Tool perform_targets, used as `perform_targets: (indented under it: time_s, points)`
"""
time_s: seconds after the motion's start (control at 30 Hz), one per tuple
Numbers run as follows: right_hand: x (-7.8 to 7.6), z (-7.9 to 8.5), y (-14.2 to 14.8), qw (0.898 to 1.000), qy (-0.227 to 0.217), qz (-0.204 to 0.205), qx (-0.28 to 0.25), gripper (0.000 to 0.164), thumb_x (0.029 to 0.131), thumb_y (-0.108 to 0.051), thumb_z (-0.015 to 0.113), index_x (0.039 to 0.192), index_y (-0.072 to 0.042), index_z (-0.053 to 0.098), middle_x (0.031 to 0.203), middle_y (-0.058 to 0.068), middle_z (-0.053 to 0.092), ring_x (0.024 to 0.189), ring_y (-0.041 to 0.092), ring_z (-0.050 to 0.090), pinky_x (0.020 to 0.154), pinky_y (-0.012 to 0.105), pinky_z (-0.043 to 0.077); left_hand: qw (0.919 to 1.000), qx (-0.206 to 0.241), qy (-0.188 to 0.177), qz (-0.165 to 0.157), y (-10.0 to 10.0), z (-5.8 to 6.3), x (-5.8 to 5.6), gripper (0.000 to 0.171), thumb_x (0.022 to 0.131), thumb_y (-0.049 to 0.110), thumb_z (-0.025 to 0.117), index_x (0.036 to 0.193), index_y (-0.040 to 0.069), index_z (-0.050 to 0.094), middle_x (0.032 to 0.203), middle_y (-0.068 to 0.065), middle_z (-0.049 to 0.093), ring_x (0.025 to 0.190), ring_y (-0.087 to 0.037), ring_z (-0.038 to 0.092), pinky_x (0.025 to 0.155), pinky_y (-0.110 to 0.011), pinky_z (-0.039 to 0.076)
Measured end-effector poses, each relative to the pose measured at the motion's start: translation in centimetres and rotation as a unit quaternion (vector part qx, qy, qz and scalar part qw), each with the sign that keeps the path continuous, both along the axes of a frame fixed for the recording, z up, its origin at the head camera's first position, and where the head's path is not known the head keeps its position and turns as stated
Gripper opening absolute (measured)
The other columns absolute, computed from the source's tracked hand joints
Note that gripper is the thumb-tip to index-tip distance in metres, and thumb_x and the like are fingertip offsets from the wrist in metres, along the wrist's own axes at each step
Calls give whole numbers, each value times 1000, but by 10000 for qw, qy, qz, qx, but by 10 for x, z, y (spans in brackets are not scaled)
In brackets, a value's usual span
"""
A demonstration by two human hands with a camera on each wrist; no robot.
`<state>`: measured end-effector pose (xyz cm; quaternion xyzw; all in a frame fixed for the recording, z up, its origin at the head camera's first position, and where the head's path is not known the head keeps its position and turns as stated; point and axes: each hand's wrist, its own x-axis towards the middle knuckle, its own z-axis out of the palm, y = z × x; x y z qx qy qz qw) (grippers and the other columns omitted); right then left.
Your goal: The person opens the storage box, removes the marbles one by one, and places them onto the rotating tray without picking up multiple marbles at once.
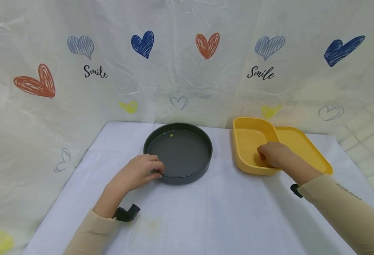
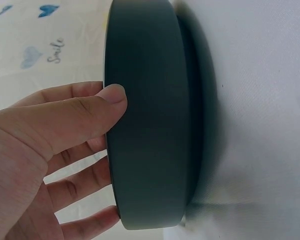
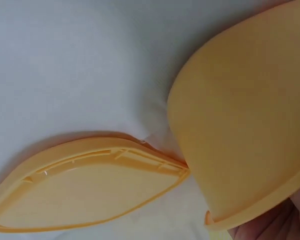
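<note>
A dark grey round pan (image 1: 179, 152) stands on the white cloth, left of centre. My left hand (image 1: 145, 170) grips its near-left rim; in the left wrist view the thumb (image 2: 112, 97) presses the outer wall and the fingers go over the edge. Inside the pan, near its far side, lie a tiny yellow piece (image 1: 171, 135) and a tiny green piece (image 1: 164, 134). My right hand (image 1: 274, 154) reaches down into a yellow plastic box (image 1: 249, 136), fingers curled. Its fingertips are hidden, so whether they hold anything does not show. The box wall (image 3: 250, 115) covers most of that hand.
A yellow lid (image 1: 301, 145) lies inside up on the cloth, right of the box and partly behind it. White cloth (image 1: 212, 209) covers the table. Behind it hangs a pale sheet (image 1: 180, 78) printed with hearts and "Smile".
</note>
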<state>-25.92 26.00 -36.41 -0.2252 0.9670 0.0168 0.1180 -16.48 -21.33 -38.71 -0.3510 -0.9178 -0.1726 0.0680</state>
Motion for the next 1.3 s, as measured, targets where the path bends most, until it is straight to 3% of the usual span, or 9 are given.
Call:
perform_targets:
  time_s: [0.33, 0.53, 0.67, 0.8, 0.9, 1.03, 1.2, 1.3]
  points:
    - [0, -5, -2, 9996, 166, 146, 155, 19, 84, 4, 57, 75, -13, 54, 67, 2, 45, 64, 20, 44, 61, 32, 34, 10000, -25, -4, 13, 0, 1, 0, 14, 83, 18, 82, 90, 26, 72, 87, 15, 61, 82, -9, 60, 74, -27, 50]
    - [-2, 1, -2, 9999, -26, -59, 124, 14, 85, 1, 60, 86, -13, 61, 75, 2, 54, 66, 21, 49, 61, 33, 40, 9999, -94, -15, 33, 1, 1, 0, 14, 84, 19, 82, 89, 27, 72, 88, 14, 61, 82, -9, 60, 74, -28, 50]
    - [-6, 6, -3, 9976, -345, -402, -447, 13, 86, -7, 67, 97, -12, 64, 84, 3, 61, 68, 20, 54, 63, 34, 45, 9999, -112, -20, 54, 1, 2, 1, 14, 84, 18, 81, 89, 27, 71, 87, 14, 61, 82, -9, 60, 74, -28, 49]
    - [-9, 13, -6, 9873, -442, -595, -1402, 15, 87, -10, 69, 101, -9, 65, 89, 3, 64, 74, 19, 56, 68, 34, 48, 9999, -105, 0, 47, 1, 2, 1, 14, 84, 18, 81, 89, 27, 71, 87, 14, 60, 82, -9, 59, 74, -28, 49]
    - [-8, 19, -10, 9717, -595, -765, -2156, 17, 90, -11, 68, 105, -5, 64, 94, 6, 65, 79, 22, 58, 71, 35, 52, 9999, -101, 19, 46, 0, 1, 1, 14, 84, 18, 81, 90, 27, 72, 88, 14, 61, 82, -9, 59, 74, -28, 49]
    - [-4, 27, -17, 9397, -1005, -1099, -3079, 23, 94, -15, 64, 113, 0, 62, 105, 13, 63, 88, 28, 61, 77, 37, 58, 9999, -105, 35, 67, 0, 1, 0, 14, 84, 18, 82, 90, 27, 72, 88, 14, 61, 83, -9, 59, 74, -28, 50]
    - [-3, 32, -28, 8865, -1585, -1376, -4124, 35, 99, -19, 61, 123, 6, 55, 117, 22, 62, 99, 31, 63, 83, 35, 59, 9999, -100, 41, 70, 0, 0, 0, 15, 83, 18, 82, 89, 27, 71, 87, 14, 61, 82, -9, 59, 73, -28, 50]
    - [-3, 33, -35, 8541, -1878, -1515, -4608, 38, 101, -20, 59, 127, 8, 52, 118, 17, 62, 101, 28, 65, 84, 35, 58, 9999, -99, 34, 67, 0, 0, 0, 15, 84, 18, 82, 89, 27, 71, 87, 14, 60, 82, -9, 59, 73, -28, 50]
